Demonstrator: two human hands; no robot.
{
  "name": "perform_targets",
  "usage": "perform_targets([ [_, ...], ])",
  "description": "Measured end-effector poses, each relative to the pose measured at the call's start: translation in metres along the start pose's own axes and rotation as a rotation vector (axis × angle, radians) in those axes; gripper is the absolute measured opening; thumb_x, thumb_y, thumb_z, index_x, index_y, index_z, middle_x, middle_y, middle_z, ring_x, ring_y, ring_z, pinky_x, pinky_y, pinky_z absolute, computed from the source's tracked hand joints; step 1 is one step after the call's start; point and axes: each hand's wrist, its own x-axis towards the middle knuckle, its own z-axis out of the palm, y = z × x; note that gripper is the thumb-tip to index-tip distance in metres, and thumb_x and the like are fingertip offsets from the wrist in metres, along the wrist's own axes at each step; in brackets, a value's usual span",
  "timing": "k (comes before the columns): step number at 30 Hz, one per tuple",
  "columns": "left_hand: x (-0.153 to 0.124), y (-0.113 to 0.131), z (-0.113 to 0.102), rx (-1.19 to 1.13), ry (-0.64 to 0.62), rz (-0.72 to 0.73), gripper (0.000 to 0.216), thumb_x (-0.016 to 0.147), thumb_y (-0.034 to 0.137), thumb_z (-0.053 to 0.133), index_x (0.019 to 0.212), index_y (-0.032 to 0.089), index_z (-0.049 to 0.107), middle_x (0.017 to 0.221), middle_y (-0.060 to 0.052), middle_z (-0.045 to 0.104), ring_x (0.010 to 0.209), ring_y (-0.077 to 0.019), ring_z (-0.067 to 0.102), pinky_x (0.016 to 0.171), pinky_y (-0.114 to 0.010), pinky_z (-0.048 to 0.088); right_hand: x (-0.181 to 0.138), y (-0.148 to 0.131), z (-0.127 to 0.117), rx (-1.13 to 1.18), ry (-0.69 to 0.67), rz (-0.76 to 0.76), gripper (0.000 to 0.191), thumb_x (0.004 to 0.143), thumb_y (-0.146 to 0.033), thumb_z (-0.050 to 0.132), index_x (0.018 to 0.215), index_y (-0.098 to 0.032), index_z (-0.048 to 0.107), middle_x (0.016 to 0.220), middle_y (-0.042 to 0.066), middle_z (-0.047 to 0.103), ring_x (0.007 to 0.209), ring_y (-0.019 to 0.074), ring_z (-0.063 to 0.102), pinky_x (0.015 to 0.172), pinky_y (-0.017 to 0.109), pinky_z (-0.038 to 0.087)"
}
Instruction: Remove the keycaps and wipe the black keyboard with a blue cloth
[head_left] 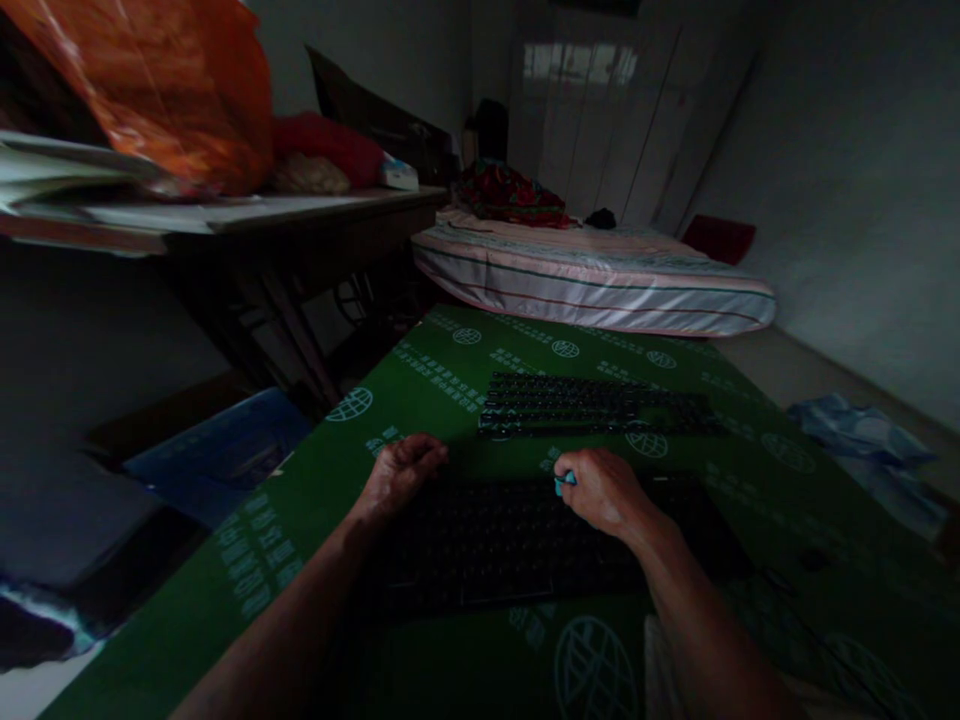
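Two black keyboards lie on a green printed sheet [315, 480]. The near keyboard [510, 545] sits right under my arms; the far keyboard [592, 405] lies just beyond it. My left hand [401, 475] rests at the near keyboard's upper left corner with its fingers curled in. At the top edge of that keyboard, my right hand [604, 490] is closed round a small teal tool [564, 481] whose tip pokes out to the left. The room is very dim and the key detail is hard to make out.
A dark wooden table [300, 215] at the left carries papers, an orange bag [172, 90] and red cloth. A striped mattress [592, 275] lies behind the sheet. A blue box [217, 450] sits at the left, and crumpled blue fabric [862, 430] at the right.
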Motion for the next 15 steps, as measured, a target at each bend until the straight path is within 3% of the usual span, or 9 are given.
perform_targets([
  [15, -0.004, -0.001, 0.002, -0.03, -0.012, 0.015, 0.026, 0.069, 0.043, 0.062, 0.066, 0.017, 0.063, 0.056, 0.001, 0.059, 0.05, -0.0115, 0.049, 0.05, -0.022, 0.038, 0.0, -0.012, 0.008, -0.102, 0.017, -0.053, 0.021, 0.083, -0.02, 0.05, 0.085, -0.022, 0.07, 0.092, 0.005, 0.073, 0.089, 0.0195, 0.066, 0.067, 0.027, 0.036],
])
